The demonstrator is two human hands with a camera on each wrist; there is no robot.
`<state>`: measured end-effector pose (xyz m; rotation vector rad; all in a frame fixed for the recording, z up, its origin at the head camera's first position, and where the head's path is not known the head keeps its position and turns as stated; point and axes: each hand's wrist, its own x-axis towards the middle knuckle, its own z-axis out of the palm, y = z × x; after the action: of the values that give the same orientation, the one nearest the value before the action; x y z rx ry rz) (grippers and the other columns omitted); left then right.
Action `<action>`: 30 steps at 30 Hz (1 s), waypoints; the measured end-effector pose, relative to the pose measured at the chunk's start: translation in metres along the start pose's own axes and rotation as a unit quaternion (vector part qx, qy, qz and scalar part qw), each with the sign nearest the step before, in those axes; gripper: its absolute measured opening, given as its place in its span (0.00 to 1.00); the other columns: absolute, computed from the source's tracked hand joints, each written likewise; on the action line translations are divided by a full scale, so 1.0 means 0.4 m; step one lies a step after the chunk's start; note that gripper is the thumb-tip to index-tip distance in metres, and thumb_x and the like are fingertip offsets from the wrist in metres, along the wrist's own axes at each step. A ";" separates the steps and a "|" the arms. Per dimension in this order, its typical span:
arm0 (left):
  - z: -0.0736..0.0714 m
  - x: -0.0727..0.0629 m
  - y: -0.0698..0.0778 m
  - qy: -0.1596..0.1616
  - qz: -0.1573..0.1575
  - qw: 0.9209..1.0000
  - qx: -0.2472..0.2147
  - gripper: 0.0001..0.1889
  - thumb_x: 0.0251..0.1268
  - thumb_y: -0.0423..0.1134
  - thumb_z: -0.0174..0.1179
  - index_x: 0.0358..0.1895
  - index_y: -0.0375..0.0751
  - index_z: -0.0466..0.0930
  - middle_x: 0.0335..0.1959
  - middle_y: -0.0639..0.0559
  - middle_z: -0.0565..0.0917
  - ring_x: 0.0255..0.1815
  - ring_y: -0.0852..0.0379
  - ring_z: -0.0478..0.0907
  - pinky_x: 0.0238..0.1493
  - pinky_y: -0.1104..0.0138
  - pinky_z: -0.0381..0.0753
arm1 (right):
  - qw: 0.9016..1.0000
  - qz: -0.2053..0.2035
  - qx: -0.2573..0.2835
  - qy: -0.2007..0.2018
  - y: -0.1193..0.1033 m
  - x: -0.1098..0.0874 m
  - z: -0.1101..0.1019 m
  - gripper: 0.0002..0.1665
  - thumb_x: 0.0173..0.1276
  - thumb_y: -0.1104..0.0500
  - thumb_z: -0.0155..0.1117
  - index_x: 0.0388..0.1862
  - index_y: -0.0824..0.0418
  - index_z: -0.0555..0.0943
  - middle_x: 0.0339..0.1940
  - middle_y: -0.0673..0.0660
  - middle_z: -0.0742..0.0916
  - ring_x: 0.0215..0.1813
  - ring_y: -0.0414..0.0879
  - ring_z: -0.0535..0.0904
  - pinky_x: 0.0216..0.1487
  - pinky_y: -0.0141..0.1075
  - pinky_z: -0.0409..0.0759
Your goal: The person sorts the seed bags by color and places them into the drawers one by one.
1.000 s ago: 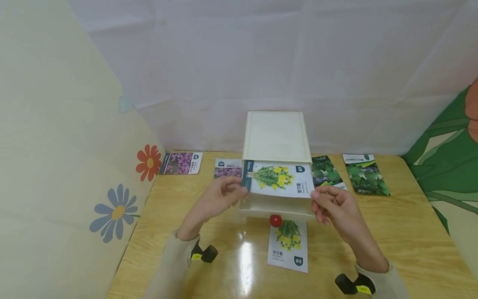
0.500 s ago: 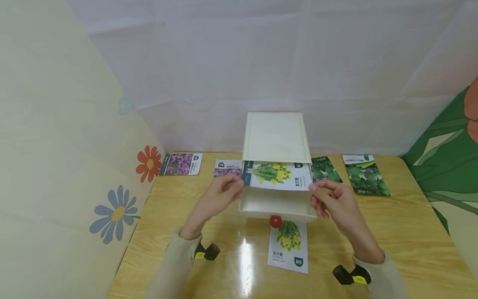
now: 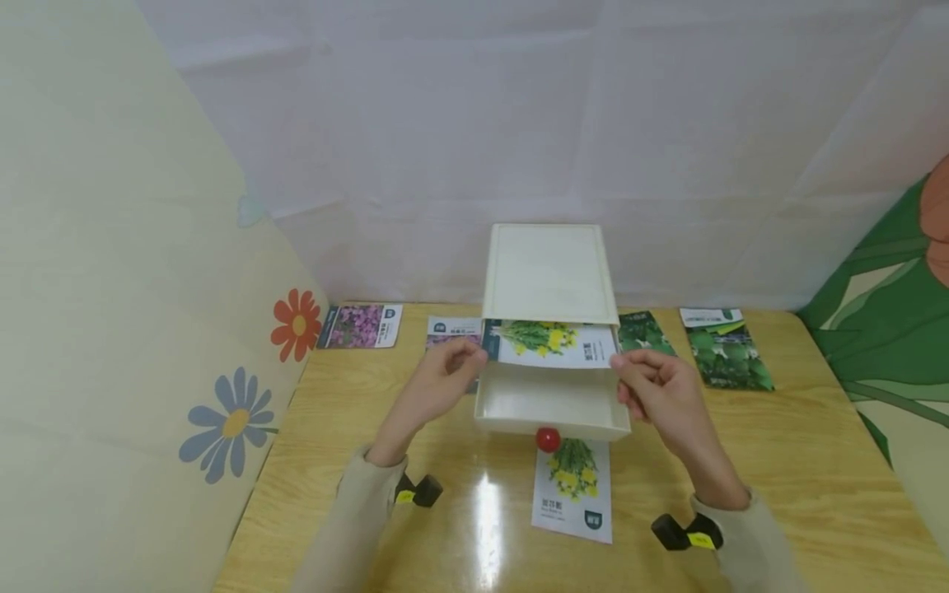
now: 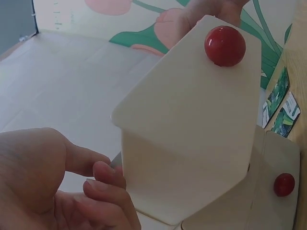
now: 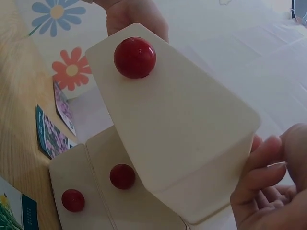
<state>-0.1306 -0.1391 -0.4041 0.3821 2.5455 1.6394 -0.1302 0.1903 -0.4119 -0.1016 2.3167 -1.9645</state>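
Note:
A seed packet with yellow flowers (image 3: 549,344) lies crosswise over the pulled-out top drawer (image 3: 549,403), its far edge under the top of the small white cabinet (image 3: 549,272). My left hand (image 3: 443,375) pinches the packet's left end between thumb and fingers. At the opposite end, my right hand (image 3: 663,391) pinches the near corner. A round red knob (image 4: 225,46) marks the drawer front. Both wrist views show the fingers beside the drawer walls, with the packet mostly hidden behind the drawer. Below it are closed drawers with red knobs (image 5: 122,176).
Another yellow-flower packet (image 3: 571,494) lies on the wooden table in front of the cabinet. Purple-flower packets (image 3: 363,326) lie to the left, one partly behind my left hand. Green-leaf packets (image 3: 730,350) lie to the right. A white cloth backdrop (image 3: 415,148) stands behind.
Both hands have moved slightly away from me, sliding the packet farther under the cabinet top. More of the drawer's inside now shows in front of it.

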 end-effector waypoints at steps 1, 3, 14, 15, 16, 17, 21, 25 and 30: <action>0.000 0.003 -0.001 0.001 0.000 1.000 0.000 0.14 0.83 0.42 0.57 0.52 0.33 0.84 0.48 0.38 0.87 0.44 0.52 0.84 0.50 0.61 0.87 | 1.000 -0.002 -0.003 0.002 0.000 0.002 0.001 0.20 0.83 0.51 0.63 0.50 0.70 0.81 0.21 0.50 0.84 0.17 0.39 0.72 0.14 0.29 0.71; 0.000 0.008 -0.001 0.004 -0.002 1.000 0.001 0.15 0.83 0.42 0.57 0.52 0.32 0.84 0.48 0.38 0.88 0.45 0.51 0.84 0.51 0.61 0.87 | 1.000 -0.009 -0.009 0.006 -0.001 0.007 0.002 0.22 0.83 0.51 0.63 0.51 0.72 0.81 0.21 0.50 0.84 0.17 0.39 0.72 0.14 0.29 0.70; 0.004 0.025 0.006 0.020 -0.014 1.000 0.011 0.15 0.83 0.42 0.57 0.53 0.32 0.85 0.50 0.36 0.88 0.47 0.46 0.86 0.62 0.50 0.87 | 0.999 -0.022 -0.020 0.014 -0.003 0.031 0.004 0.24 0.83 0.50 0.62 0.52 0.74 0.81 0.19 0.48 0.83 0.16 0.37 0.71 0.13 0.28 0.69; 0.005 0.026 0.005 0.021 -0.014 1.000 0.010 0.15 0.83 0.42 0.57 0.52 0.32 0.85 0.50 0.36 0.88 0.46 0.45 0.86 0.61 0.50 0.87 | 0.999 -0.022 -0.022 0.015 -0.004 0.032 0.005 0.24 0.83 0.49 0.62 0.52 0.74 0.81 0.19 0.48 0.83 0.16 0.37 0.71 0.13 0.28 0.69; 0.005 0.027 0.005 0.023 -0.013 1.000 0.010 0.15 0.83 0.42 0.57 0.52 0.32 0.84 0.49 0.36 0.88 0.46 0.46 0.86 0.62 0.50 0.87 | 0.999 -0.021 -0.025 0.016 -0.005 0.033 0.005 0.25 0.83 0.49 0.62 0.53 0.74 0.81 0.19 0.48 0.83 0.16 0.38 0.71 0.13 0.28 0.70; 0.006 0.028 0.005 0.026 -0.012 1.000 0.010 0.15 0.83 0.42 0.57 0.52 0.31 0.84 0.49 0.36 0.88 0.45 0.46 0.86 0.61 0.50 0.88 | 0.999 -0.021 -0.028 0.016 -0.006 0.035 0.006 0.25 0.83 0.49 0.62 0.53 0.74 0.81 0.19 0.48 0.83 0.16 0.38 0.71 0.13 0.28 0.70; 0.009 0.032 0.004 0.036 -0.006 0.999 0.015 0.15 0.83 0.42 0.57 0.50 0.32 0.85 0.46 0.37 0.88 0.43 0.48 0.86 0.60 0.51 0.89 | 0.999 -0.023 -0.040 0.018 -0.009 0.040 0.007 0.27 0.83 0.48 0.62 0.54 0.74 0.81 0.20 0.47 0.83 0.17 0.38 0.72 0.14 0.28 0.73; 0.012 0.036 0.003 0.044 0.002 0.999 0.020 0.14 0.82 0.42 0.57 0.48 0.33 0.85 0.41 0.38 0.88 0.39 0.52 0.84 0.53 0.58 0.90 | 0.998 -0.027 -0.047 0.020 -0.011 0.044 0.006 0.28 0.83 0.47 0.62 0.53 0.75 0.81 0.18 0.47 0.82 0.16 0.38 0.72 0.13 0.29 0.73; 0.013 0.039 0.005 0.050 0.006 0.998 0.035 0.14 0.83 0.43 0.58 0.48 0.34 0.86 0.32 0.42 0.86 0.29 0.55 0.78 0.30 0.69 0.80 | 0.997 -0.043 -0.064 0.022 -0.012 0.050 0.004 0.28 0.83 0.47 0.62 0.51 0.76 0.82 0.16 0.48 0.81 0.14 0.38 0.71 0.11 0.30 0.72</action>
<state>-0.1443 -0.1299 -0.4036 0.3283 2.6838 1.6161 -0.1500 0.1855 -0.4083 -0.1722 2.5071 -1.8718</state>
